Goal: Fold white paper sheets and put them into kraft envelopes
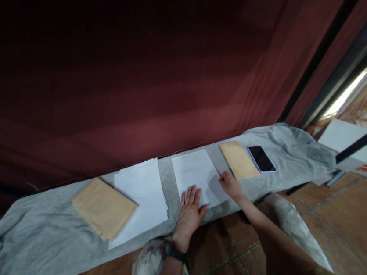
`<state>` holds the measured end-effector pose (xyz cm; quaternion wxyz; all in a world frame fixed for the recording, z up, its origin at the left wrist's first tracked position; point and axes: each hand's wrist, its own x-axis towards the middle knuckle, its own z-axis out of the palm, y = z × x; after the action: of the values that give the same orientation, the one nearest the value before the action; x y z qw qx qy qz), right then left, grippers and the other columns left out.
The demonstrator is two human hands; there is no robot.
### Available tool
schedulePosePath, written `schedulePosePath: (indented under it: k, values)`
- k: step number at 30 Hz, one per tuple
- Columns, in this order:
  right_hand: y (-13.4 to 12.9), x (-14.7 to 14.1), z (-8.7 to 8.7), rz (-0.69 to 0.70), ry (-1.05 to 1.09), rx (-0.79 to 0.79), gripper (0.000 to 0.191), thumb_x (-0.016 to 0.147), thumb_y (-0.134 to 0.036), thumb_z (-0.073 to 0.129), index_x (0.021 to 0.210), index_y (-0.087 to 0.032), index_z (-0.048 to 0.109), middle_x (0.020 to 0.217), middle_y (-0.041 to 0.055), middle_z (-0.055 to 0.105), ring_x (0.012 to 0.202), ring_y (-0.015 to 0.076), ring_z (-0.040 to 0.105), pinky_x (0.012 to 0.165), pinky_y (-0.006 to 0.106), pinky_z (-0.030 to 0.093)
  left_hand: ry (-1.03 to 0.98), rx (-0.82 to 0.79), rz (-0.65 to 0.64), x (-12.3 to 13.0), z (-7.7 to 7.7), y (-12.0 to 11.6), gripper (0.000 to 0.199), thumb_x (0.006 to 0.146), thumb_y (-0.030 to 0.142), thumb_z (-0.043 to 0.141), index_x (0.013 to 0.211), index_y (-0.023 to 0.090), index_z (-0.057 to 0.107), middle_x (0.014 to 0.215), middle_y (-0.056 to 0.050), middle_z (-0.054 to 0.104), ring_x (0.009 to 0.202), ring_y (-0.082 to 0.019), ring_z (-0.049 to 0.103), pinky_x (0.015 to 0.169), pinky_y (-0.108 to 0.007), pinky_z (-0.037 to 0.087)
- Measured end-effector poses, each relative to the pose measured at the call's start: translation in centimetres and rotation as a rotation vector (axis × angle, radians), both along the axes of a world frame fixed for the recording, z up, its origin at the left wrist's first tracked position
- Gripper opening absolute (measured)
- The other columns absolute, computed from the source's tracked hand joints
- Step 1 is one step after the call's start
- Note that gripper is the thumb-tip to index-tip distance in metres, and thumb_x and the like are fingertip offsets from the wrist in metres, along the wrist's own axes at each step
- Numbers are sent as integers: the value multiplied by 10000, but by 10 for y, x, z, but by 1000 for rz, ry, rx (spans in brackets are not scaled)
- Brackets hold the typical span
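Note:
A white sheet of paper (193,167) lies on the grey cloth in front of me. My left hand (190,211) rests flat on its lower left part, fingers stretched and thumb apart. At the sheet's right edge, the curled fingers of my right hand (231,186) are closed on the paper; the fingertips are partly hidden. Just right of that hand lies a brown envelope (239,160). On the left, a stack of white sheets (146,190) is partly covered by brown envelopes (103,206).
A phone (262,159) with a dark screen lies right of the single envelope. Grey cloth (50,245) covers the long narrow bench. Behind it rises a dark red panel (165,91). A black bar and a white box-like object (344,137) stand at the right.

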<state>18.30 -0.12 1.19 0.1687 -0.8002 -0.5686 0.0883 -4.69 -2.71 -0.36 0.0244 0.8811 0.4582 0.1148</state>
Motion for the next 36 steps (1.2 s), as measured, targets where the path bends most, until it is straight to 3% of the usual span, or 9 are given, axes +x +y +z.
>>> schedulePosePath:
  k: [7,11,17,21,28,36]
  values:
    - [-3,5,0,3,-28,36,153,989,-205,523,1074,-203,650,927,64,770,846,200,741,692,261,486,14,-16,11,9,-3,6,630,982,490,520,1525,186,426,1619,-145,388,1509,-288,347,1223,-538,316]
    - [-7,2,2,20,-81,81,212,985,-181,505,1143,-168,645,1030,114,741,1005,240,703,864,322,512,-7,9,15,10,-8,6,622,983,489,512,1530,206,424,1612,-129,408,1505,-282,353,1227,-532,308]
    - [-10,-38,-12,328,-5,332,399,1047,-254,386,1361,-139,603,1374,148,642,1294,244,568,1092,399,459,-44,7,127,20,-3,11,522,1033,328,364,1524,166,437,1591,-127,443,1484,-258,393,1210,-482,344]
    - [-12,-64,-24,460,-44,297,464,1069,-291,330,1462,-160,538,1495,119,564,1419,227,469,1171,447,378,-54,61,222,26,-5,15,553,1003,236,347,1543,130,402,1617,-146,394,1524,-269,314,1227,-506,305]
    - [-17,-57,-30,350,-205,251,491,1070,-359,365,1515,-184,480,1583,118,446,1459,276,418,1196,484,301,-85,67,356,27,-18,16,588,1001,303,363,1566,140,361,1616,-153,384,1532,-271,293,1229,-523,299]
    - [-22,-31,-36,247,-247,258,542,1077,-399,335,1545,-140,425,1580,154,436,1429,314,451,1171,518,320,-151,112,498,21,-18,13,680,1016,442,395,1548,22,349,1598,-247,358,1514,-336,320,1217,-548,318]
